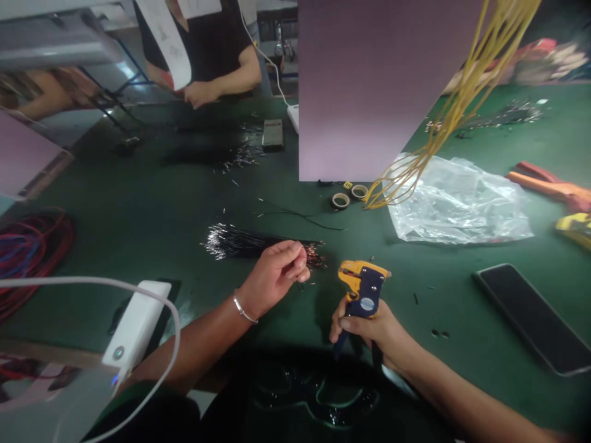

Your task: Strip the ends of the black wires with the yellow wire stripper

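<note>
My right hand (pixel 364 323) is wrapped round the grip of a yellow and dark-blue wire stripper (pixel 367 286), its head pointing up over the table. To its left, my left hand (pixel 281 264), with a bracelet on the wrist, has its thumb and fingertips pinched together. What lies in that pinch is too small to make out. Just behind the left hand is a bundle of black wires (pixel 244 243), silvery at the left ends and coppery at the right ends. The left hand hides part of the bundle. A few loose black wires (pixel 300 215) lie beyond it.
A white power bank (pixel 137 323) with a cable (pixel 175 326) lies left, near coiled wires (pixel 34 246). Right are a phone (pixel 530 317), a clear plastic bag (pixel 462 203) and orange-handled pliers (pixel 545 184). Yellow wires (pixel 443 129) hang beside a panel (pixel 369 86). Another person (pixel 207 61) sits opposite.
</note>
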{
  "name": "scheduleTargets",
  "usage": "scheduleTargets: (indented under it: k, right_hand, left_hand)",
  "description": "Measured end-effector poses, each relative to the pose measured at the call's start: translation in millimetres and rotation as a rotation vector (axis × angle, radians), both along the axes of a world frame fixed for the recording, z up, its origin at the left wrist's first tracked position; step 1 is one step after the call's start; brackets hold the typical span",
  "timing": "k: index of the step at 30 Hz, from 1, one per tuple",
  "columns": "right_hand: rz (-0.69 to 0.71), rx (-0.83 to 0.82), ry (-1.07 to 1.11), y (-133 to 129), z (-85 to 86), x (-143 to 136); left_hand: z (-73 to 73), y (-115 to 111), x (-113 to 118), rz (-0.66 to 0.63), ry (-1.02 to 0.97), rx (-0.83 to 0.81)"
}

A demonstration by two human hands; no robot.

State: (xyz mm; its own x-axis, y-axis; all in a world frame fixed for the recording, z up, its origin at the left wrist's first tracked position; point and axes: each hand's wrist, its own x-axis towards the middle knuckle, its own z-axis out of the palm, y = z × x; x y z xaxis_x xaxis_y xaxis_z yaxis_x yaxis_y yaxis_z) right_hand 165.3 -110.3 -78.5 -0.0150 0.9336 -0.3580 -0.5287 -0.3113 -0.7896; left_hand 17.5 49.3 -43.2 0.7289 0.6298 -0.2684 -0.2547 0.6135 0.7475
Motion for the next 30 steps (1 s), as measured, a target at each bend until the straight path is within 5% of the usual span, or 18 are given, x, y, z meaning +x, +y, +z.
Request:
scheduleTargets:
  k: [7, 24, 27, 30]
  right_hand:
    - [-0.121, -0.005, 0.031, 10, 4.2, 0]
    - [-0.268, -0.023, 0.020, 16, 5.6, -4]
    - [-0.301, -0.042, -0.005, 15, 6.1, 1]
    - [-0.366, -0.041, -0.022, 14, 7.2, 9]
  left_hand:
    - [3.4, -10, 5, 0.008, -0.040, -0.089]
    - [-0.7, -32, 11, -0.149, -0.037, -0.006]
    - [5.4, -27, 7, -0.114, 0.129, 0.181]
    - [17.7, -17, -2, -0.097, 0.389, 0.577]
